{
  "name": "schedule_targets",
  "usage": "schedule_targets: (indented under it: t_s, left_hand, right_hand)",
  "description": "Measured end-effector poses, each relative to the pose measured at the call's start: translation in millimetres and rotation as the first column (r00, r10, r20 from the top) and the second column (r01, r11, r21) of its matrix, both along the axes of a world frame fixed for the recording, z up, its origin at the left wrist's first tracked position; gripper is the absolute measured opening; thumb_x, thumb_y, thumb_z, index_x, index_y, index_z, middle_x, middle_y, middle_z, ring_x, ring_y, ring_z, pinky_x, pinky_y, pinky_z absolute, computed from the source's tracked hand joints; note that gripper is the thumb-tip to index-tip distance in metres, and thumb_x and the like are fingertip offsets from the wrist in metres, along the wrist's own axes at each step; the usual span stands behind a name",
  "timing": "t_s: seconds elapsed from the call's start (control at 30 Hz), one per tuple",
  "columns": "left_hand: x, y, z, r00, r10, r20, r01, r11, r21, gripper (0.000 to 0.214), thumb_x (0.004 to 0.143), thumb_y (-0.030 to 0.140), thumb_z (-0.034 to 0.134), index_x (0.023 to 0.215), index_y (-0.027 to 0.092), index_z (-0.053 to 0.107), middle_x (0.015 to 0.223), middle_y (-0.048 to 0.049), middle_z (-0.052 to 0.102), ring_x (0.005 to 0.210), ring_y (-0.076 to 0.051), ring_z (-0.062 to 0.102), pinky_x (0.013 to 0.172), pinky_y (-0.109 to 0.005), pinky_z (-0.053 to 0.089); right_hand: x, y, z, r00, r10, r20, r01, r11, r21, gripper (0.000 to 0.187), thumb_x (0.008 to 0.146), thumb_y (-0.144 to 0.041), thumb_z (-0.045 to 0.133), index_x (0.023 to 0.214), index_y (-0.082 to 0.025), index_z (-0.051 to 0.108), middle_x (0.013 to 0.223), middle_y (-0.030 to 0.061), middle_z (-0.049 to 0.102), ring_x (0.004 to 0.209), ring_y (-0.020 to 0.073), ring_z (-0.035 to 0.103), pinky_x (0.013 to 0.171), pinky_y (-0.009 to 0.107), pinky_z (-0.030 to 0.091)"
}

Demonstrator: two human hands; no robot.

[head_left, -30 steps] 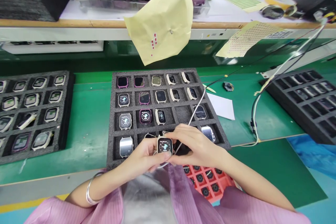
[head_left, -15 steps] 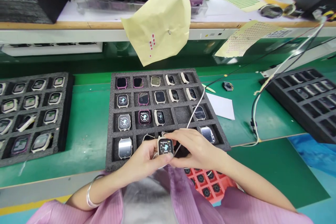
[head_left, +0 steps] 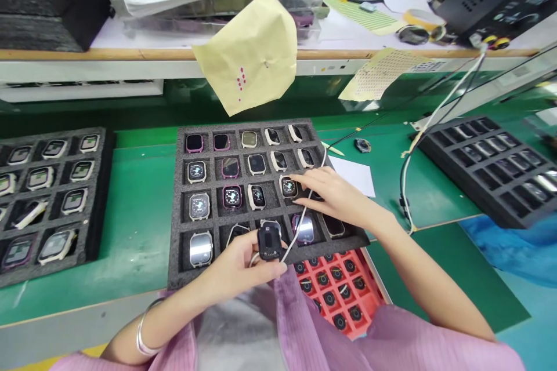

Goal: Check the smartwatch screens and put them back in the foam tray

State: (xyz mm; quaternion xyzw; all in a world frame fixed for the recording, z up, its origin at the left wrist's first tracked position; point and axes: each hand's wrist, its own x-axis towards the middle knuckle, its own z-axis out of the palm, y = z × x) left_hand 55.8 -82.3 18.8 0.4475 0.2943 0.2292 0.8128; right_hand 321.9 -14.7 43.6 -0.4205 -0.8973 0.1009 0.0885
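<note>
My left hand [head_left: 243,258] is closed round a small black square block [head_left: 270,242], with a white cable [head_left: 300,226] running by it. Several small contacts show along the block's lower edge. My right hand [head_left: 331,194] reaches over the dark grey foam tray [head_left: 173,255]. Its thumb and forefinger pinch the edges of a pale-framed smartwatch [head_left: 288,186] with a lit dial, in a compartment of the third row. Around it, other smartwatches sit in the compartments, some in purple frames and several with lit faces.
Another foam tray of watches [head_left: 107,185] stands at the left, and a third [head_left: 513,208] at the right. Below the bench edge is a red tray [head_left: 369,295] of round black parts. A white card [head_left: 354,177] lies beside the middle tray. Yellow paper [head_left: 256,52] hangs from the shelf.
My right hand has moved up and forward with the watch, from my left hand to the third-row compartment. The black block in my left hand is now uncovered. The view has shifted slightly.
</note>
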Motion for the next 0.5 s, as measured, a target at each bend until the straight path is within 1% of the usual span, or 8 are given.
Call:
schedule_targets:
  t_s: [0.1,0.2,0.27,0.37,0.43,0.5]
  left_hand:
    - [8.0,-3.8,4.4,0.999,-0.043,0.032,0.043,0.999,-0.005,0.029,0.083,0.031,0.072,0.104,0.015,0.06,0.085,-0.0002,0.052,0.076,-0.013,0.045,0.068,-0.025,0.037]
    - [22.5,-8.4,5.0,0.994,-0.077,0.073,0.078,0.997,-0.006,0.028,0.082,0.031,0.072,0.101,0.015,0.06,0.081,0.0008,0.051,0.072,-0.011,0.044,0.064,-0.024,0.036]
    - [32.9,-10.1,3.6,0.995,-0.061,0.082,0.062,0.998,-0.005,0.027,0.082,0.03,0.071,0.101,0.015,0.059,0.082,0.0008,0.052,0.068,-0.01,0.044,0.062,-0.023,0.036]
    - [43.4,-9.2,0.7,0.998,-0.022,0.06,0.025,0.999,-0.048,0.029,0.083,0.029,0.069,0.105,0.015,0.056,0.084,0.0008,0.054,0.058,-0.006,0.042,0.052,-0.021,0.034]
    - [46.1,-6.5,-1.1,0.998,-0.012,0.054,0.016,0.996,-0.089,0.032,0.083,0.029,0.068,0.108,0.014,0.054,0.085,0.0005,0.056,0.05,-0.004,0.041,0.046,-0.019,0.032]
    - [46.4,-3.3,-2.3,0.998,0.004,0.057,0.002,0.994,-0.106,0.032,0.083,0.029,0.068,0.106,0.014,0.054,0.085,0.0004,0.057,0.046,-0.003,0.042,0.043,-0.018,0.032]
  right_hand:
    - [13.0,-1.1,5.9,0.995,-0.071,-0.069,0.067,0.996,-0.06,0.031,0.1,-0.031,0.045,0.122,-0.013,0.057,0.093,0.011,0.064,0.082,0.024,0.062,0.074,0.033,0.048]
    - [24.9,-2.1,12.0,0.989,-0.145,-0.012,0.143,0.985,-0.101,0.024,0.097,-0.027,0.046,0.107,-0.014,0.063,0.078,0.0066,0.063,0.069,0.0213,0.06,0.065,0.03,0.045]
    - [30.1,-3.1,16.4,0.983,-0.181,0.035,0.184,0.974,-0.131,0.023,0.094,-0.023,0.047,0.106,-0.013,0.064,0.071,0.0044,0.062,0.063,0.0202,0.059,0.062,0.029,0.044]
    - [34.1,-2.7,22.7,0.98,-0.181,0.085,0.194,0.965,-0.175,0.027,0.09,-0.022,0.051,0.111,-0.011,0.064,0.075,0.0058,0.065,0.066,0.0207,0.061,0.062,0.029,0.045]
    - [35.5,0.5,25.2,0.981,-0.143,0.131,0.169,0.963,-0.209,0.029,0.089,-0.026,0.057,0.113,-0.011,0.064,0.081,0.0077,0.067,0.07,0.022,0.062,0.063,0.029,0.046]
    - [36.3,5.9,25.3,0.975,-0.111,0.195,0.154,0.962,-0.223,0.032,0.087,-0.031,0.063,0.113,-0.011,0.065,0.084,0.0083,0.067,0.072,0.0228,0.063,0.062,0.029,0.046]
